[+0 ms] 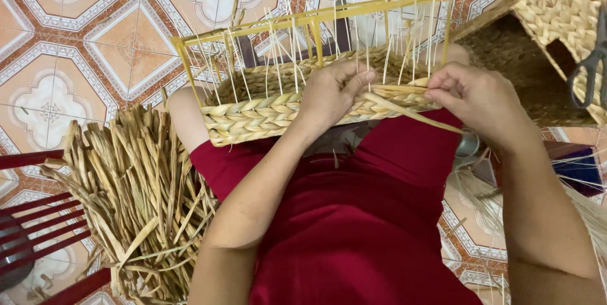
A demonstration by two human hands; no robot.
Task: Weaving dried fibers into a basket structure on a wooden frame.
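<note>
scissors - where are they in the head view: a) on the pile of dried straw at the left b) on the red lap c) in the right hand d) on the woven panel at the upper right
d: the dark scissors lie against the woven panel at the upper right edge, apart from both hands, which are on the half-woven basket.
</note>
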